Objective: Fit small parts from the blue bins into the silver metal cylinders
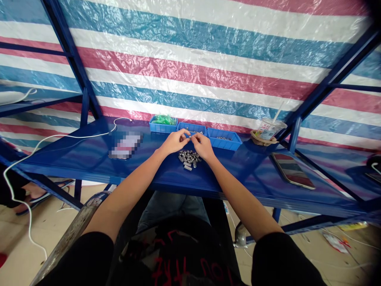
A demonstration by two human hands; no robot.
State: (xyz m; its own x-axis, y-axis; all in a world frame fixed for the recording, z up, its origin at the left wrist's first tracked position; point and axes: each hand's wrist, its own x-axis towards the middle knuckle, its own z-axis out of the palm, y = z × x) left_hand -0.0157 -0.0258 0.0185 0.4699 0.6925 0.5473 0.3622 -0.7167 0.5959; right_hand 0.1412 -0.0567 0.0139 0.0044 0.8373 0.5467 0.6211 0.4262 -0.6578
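Black shirt [166, 242], small piece [190, 137] between fingers [196, 139]

Desk [89, 157] before person; striped sheet [190, 71] behind it. Along back edge, left to right: left bin [163, 128] with plastic pieces, middle bin [204, 130], right bin [225, 144], both with small contents. Parts pile [188, 158] on desk, in front of middle bin. Left hand [176, 141] and right hand [203, 145] between pile and bins, small part [189, 138] between them. Far left: blurred object [125, 146]; cable [83, 137] behind it, running off left end. Right: cup [268, 129] in holder [259, 140], phone [293, 170] nearer front.
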